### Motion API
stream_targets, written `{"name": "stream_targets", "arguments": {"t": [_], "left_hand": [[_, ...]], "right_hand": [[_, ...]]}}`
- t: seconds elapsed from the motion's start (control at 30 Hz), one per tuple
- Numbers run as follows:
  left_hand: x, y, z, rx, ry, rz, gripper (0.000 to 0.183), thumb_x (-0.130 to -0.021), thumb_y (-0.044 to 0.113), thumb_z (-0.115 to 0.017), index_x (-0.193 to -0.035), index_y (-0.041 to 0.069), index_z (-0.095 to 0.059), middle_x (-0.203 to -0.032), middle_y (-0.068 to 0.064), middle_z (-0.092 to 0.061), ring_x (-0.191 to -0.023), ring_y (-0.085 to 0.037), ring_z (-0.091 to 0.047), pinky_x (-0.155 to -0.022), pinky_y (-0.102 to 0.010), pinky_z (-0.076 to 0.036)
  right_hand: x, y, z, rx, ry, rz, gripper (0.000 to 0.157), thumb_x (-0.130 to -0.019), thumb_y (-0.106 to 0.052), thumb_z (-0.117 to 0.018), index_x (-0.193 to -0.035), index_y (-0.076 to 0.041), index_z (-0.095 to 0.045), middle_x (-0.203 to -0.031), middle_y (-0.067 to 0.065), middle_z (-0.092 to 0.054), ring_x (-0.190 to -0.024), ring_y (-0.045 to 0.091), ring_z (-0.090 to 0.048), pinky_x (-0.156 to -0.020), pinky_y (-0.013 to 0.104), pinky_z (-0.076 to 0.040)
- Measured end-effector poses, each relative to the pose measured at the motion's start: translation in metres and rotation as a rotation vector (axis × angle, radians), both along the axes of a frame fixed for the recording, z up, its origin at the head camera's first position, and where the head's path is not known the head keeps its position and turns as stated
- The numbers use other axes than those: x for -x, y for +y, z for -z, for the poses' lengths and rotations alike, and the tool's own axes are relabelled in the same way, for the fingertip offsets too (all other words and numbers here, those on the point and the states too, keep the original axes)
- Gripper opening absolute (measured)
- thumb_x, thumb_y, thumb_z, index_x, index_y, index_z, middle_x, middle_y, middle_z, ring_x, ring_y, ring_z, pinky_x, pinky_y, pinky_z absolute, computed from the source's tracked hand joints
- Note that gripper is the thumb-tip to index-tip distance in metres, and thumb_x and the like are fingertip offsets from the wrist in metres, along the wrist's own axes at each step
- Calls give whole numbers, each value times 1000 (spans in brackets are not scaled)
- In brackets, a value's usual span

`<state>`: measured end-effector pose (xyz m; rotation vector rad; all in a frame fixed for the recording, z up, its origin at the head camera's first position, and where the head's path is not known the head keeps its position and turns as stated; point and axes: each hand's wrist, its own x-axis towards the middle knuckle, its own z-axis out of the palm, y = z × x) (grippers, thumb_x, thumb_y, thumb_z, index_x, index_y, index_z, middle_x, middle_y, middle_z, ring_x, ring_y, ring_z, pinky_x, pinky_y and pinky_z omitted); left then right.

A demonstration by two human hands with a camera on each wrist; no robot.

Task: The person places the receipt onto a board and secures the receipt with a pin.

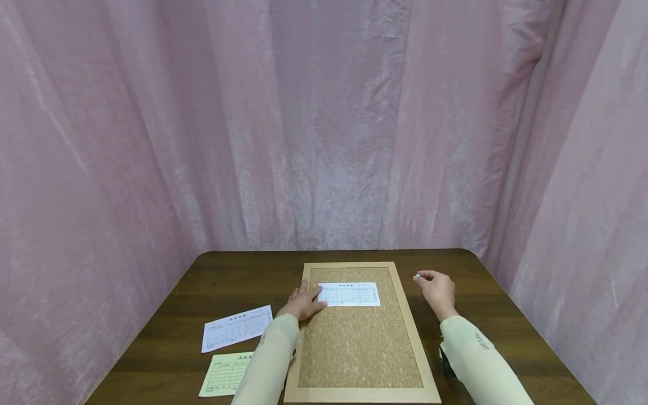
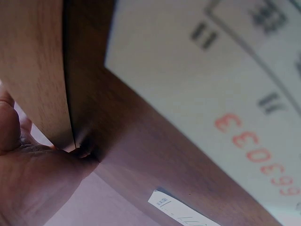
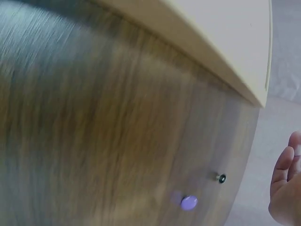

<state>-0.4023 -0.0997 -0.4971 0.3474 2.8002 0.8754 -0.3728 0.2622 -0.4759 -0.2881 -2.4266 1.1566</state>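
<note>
A white printed slip lies across the upper part of a wood-framed cork board. My left hand rests on the board's left frame, thumb and fingertips at the slip's left edge. The left wrist view shows that hand low at the left, beside the wooden edge. Off the board's right side, my right hand pinches a small pale push pin above the table. At the border of the right wrist view, only part of the right hand shows.
To the board's left lie another white printed slip and a green printed slip, partly covered by the left sleeve. On the table right of the board are a purple pin and a dark metallic pin. Pink curtains hang behind.
</note>
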Motion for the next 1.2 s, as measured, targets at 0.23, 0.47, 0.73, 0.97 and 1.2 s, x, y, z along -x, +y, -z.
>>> {"name": "stream_targets", "arguments": {"t": [0.23, 0.47, 0.73, 0.97, 1.2], "left_hand": [[2, 0, 3, -4, -2, 5, 59, -100, 36, -59, -153, 15, -42, -164, -22, -5, -146, -51, -8, -114, -64, -10], [-1, 0, 1, -18, -2, 1, 59, -100, 37, -60, -152, 16, -43, -163, -22, -6, -146, -51, -8, -115, -63, -10], [0, 0, 1, -8, 3, 15, 60, -99, 38, -60, -152, 16, -43, -163, -24, -6, -145, -53, -9, -114, -64, -11], [2, -1, 3, -8, 6, 13, 59, -99, 38, -59, -152, 16, -43, -163, -23, -6, -145, -52, -9, -114, -65, -11], [1, 0, 3, -12, 0, 16, 60, -99, 39, -60, -152, 17, -43, -163, -22, -6, -145, -52, -10, -114, -65, -12]], "right_hand": [[5, -20, -2, 40, 31, 23, 26, -91, -22, -72, -105, -1, -75, -95, 13, -74, -85, 29, -66, -70, 39, -49], [7, -46, -3, 69, 56, 57, 22, -91, -20, -72, -102, 0, -76, -92, 14, -73, -86, 30, -66, -72, 42, -49], [11, -70, -2, 87, 66, 62, 20, -90, -16, -73, -101, 1, -76, -91, 15, -74, -87, 31, -66, -75, 44, -49], [14, -89, -2, 85, 81, 52, 17, -88, -13, -73, -99, 0, -77, -91, 14, -74, -86, 33, -68, -76, 45, -49], [18, -105, 2, 85, 71, 16, 15, -88, -12, -73, -97, -1, -78, -89, 12, -74, -88, 33, -68, -78, 46, -50]]}}
